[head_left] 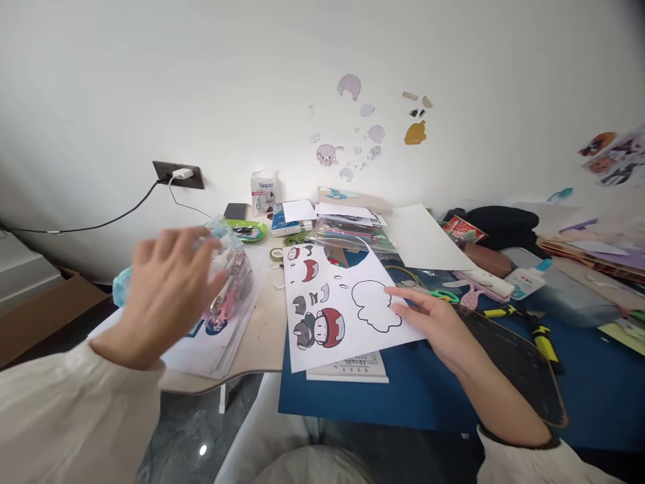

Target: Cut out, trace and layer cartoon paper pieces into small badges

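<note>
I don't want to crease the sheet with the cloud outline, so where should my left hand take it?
Probably best by the blank lower left corner of the sheet, left hand coming from the left, thumb above and fingers beneath. It is thin, the right hand already has the right edge, and the top edge has a cutout.
</note>
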Motion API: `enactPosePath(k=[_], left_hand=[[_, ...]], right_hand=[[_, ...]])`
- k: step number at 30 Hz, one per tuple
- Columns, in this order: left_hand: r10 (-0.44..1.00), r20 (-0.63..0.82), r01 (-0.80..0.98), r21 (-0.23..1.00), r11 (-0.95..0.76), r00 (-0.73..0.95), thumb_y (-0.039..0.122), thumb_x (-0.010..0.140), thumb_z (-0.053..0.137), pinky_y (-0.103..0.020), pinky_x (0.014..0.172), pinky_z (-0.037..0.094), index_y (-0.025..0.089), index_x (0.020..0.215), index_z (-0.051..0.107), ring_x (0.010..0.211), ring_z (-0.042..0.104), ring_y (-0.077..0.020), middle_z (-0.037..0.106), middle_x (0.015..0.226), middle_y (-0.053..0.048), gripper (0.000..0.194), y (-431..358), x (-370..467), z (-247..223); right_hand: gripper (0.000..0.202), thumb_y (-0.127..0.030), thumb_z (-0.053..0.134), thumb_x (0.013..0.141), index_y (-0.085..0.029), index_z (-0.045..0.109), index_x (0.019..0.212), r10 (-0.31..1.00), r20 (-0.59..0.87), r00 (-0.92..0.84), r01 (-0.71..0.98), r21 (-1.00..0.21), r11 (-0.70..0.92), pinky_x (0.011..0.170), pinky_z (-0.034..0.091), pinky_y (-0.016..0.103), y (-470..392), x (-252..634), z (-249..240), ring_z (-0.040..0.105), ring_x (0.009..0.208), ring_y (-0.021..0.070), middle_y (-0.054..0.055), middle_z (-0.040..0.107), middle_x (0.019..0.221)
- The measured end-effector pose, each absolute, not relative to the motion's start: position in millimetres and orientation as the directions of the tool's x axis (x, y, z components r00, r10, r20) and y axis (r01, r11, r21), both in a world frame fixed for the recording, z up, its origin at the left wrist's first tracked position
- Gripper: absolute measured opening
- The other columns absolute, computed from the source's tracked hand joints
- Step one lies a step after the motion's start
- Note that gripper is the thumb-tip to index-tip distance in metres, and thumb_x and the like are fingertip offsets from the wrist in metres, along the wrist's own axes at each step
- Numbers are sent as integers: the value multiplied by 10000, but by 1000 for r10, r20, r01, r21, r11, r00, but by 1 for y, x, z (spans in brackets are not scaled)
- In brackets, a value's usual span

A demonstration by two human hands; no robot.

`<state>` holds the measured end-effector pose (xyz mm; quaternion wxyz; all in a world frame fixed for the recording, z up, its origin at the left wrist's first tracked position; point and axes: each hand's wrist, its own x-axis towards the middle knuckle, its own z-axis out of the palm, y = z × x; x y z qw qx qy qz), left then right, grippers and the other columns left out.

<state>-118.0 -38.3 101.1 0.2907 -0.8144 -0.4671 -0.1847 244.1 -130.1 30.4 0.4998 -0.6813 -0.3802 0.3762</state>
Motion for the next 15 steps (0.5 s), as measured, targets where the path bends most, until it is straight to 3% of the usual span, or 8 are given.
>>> enactPosePath(k=[2,5,7,10,15], left_hand=[[559,499,700,-147,-699,662,361,963,379,-450,768,482,240,958,626,915,591,-291,678,1001,-119,275,-53,-90,88],[471,401,483,78,-872,786,277,960,433,-368,629,492,254,859,614,757,592,-228,676,792,-68,208,-72,-43,65],[406,339,402,87,-912,849,247,947,473,-375,628,503,236,863,621,763,599,-230,690,824,-71,171,-80,-16,51],[438,250,432,83,-898,863,249,925,539,-383,721,543,219,913,640,880,631,-237,702,942,-68,106,-88,9,37],[552,222,557,44,-829,804,167,921,536,-383,698,563,172,903,670,894,654,-246,701,982,-78,135,-94,18,20]], right_hand=[[499,-377,769,651,-214,748,1123,897,-122,424,151,-967,-203,552,501,290,-131,244,29,659,658,199,52,746,819],[477,-386,745,675,-220,745,1123,902,-92,423,195,-962,-189,567,502,289,-131,242,27,661,683,199,52,745,847],[455,-381,729,690,-221,744,1116,906,-68,417,224,-959,-175,599,510,289,-131,241,25,668,738,204,54,745,885],[425,-360,712,705,-221,743,1105,914,-45,403,246,-957,-156,643,521,290,-132,239,23,674,795,207,53,746,924],[410,-354,694,731,-224,738,1118,922,-37,385,280,-947,-155,522,479,289,-133,240,20,640,619,194,36,725,758]])
